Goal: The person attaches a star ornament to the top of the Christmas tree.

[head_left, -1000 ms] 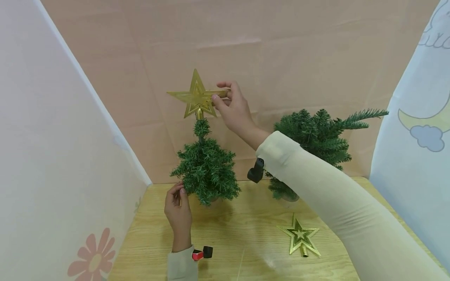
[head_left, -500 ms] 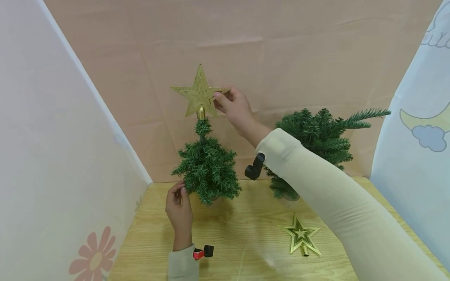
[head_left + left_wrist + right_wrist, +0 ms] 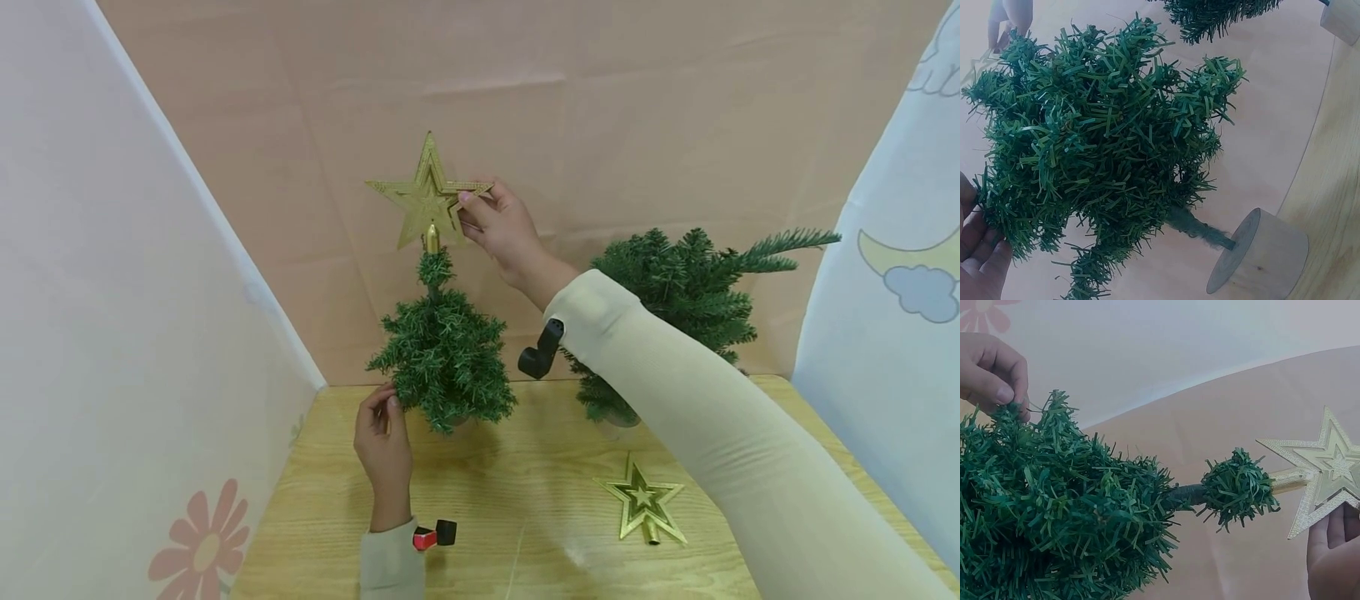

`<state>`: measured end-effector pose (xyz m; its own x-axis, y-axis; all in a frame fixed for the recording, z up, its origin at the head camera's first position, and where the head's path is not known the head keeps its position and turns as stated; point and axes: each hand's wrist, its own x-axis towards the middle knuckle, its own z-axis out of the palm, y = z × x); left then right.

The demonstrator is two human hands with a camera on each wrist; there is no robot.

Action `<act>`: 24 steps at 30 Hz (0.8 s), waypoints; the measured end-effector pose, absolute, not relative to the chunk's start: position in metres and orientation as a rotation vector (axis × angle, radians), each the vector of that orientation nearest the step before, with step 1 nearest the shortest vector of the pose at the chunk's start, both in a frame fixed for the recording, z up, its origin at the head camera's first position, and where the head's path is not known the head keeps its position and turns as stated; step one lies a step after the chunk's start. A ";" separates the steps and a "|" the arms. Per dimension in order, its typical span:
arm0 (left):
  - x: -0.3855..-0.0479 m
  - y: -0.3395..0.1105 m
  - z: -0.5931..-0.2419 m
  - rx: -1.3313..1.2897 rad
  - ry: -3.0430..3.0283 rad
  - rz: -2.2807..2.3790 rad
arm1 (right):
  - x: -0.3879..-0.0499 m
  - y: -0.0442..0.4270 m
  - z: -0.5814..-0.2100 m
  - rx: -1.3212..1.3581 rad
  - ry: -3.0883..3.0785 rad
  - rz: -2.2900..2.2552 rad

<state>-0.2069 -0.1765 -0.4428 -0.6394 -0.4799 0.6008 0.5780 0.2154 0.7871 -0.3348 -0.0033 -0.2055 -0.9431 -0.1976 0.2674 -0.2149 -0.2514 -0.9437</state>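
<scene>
A gold star topper (image 3: 429, 196) sits upright on the tip of a small artificial Christmas tree (image 3: 450, 358), its tube over the top sprig. My right hand (image 3: 506, 233) pinches the star's right point between thumb and fingers. Low on the tree's left side, my left hand (image 3: 384, 446) pinches a branch end with its fingertips. In the right wrist view that left hand (image 3: 994, 372) grips the branch tip, and the star (image 3: 1335, 465) shows its layered, textured face. The left wrist view shows the tree's round wooden base (image 3: 1263, 256) on the table.
A second green tree (image 3: 667, 292), partly behind my right sleeve, stands at the right with one long branch jutting out. Another gold star topper (image 3: 642, 500) lies on the wooden table (image 3: 465, 550) at front right. Cloth walls enclose the back and sides.
The star has turned so its face is more toward the camera, and my right hand has turned with it, its fingers closing in behind the point. My left hand keeps its place at the branch.
</scene>
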 end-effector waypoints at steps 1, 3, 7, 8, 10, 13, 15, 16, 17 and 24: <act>-0.207 -0.176 -0.443 -0.094 -1.638 -1.565 | -0.335 -0.003 -0.205 0.528 -1.915 2.419; -0.207 -0.176 -0.442 -0.093 -1.637 -1.562 | -0.335 -0.003 -0.205 0.527 -1.913 2.423; -0.208 -0.175 -0.441 -0.088 -1.635 -1.560 | -0.335 -0.004 -0.205 0.528 -1.916 2.416; -0.208 -0.175 -0.441 -0.087 -1.636 -1.561 | -0.335 -0.004 -0.205 0.533 -1.920 2.411; -0.208 -0.175 -0.441 -0.086 -1.634 -1.563 | -0.335 -0.004 -0.205 0.551 -1.941 2.381; -0.207 -0.176 -0.441 -0.083 -1.636 -1.564 | -0.336 -0.006 -0.205 0.595 -1.986 2.309; -0.207 -0.176 -0.441 -0.081 -1.638 -1.564 | -0.336 -0.007 -0.206 0.633 -2.005 2.261; -0.207 -0.176 -0.441 -0.080 -1.641 -1.565 | -0.335 -0.007 -0.205 0.647 -2.013 2.240; -0.207 -0.176 -0.442 -0.080 -1.642 -1.566 | -0.335 -0.008 -0.206 0.663 -2.014 2.222; -0.208 -0.176 -0.443 -0.087 -1.631 -1.583 | -0.334 -0.008 -0.207 0.739 -2.061 2.076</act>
